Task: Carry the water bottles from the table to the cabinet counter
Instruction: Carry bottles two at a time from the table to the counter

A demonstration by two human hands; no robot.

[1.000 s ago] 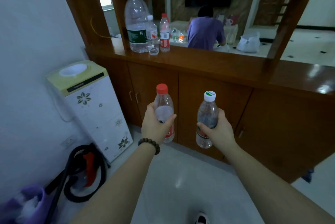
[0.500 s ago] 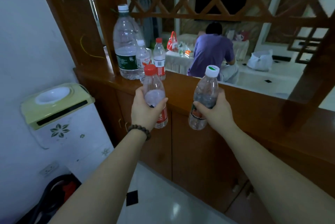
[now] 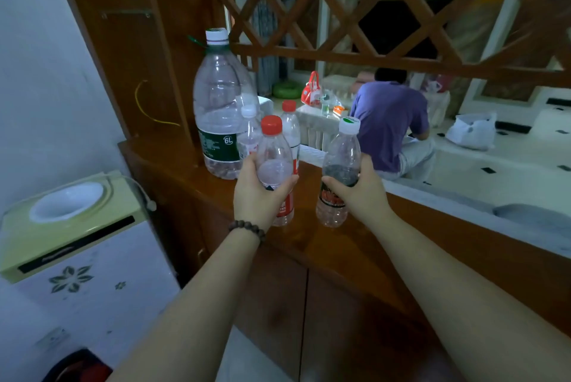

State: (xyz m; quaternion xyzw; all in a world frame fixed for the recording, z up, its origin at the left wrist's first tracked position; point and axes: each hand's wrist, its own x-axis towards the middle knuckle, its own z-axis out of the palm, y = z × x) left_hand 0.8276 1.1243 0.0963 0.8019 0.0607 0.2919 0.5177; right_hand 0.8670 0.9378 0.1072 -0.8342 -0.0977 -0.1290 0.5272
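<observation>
My left hand (image 3: 256,196) grips a clear bottle with a red cap (image 3: 273,146). My right hand (image 3: 360,191) grips a clear bottle with a white and green cap (image 3: 341,153). Both bottles are upright, their bases low over the wooden cabinet counter (image 3: 309,239); I cannot tell whether they touch it. Behind them on the counter stand a large 6L bottle (image 3: 221,109) and two small bottles, one with a white cap (image 3: 248,131) and one with a red cap (image 3: 290,122).
A wooden lattice screen (image 3: 355,10) rises above the counter. A yellow-topped water dispenser (image 3: 74,227) stands left of the cabinet against the white wall. Beyond the opening a person in a purple shirt (image 3: 389,122) sits facing away.
I have come closer to the cabinet. Both hands have carried their bottles forward, from in front of the cabinet doors to above the counter top.
</observation>
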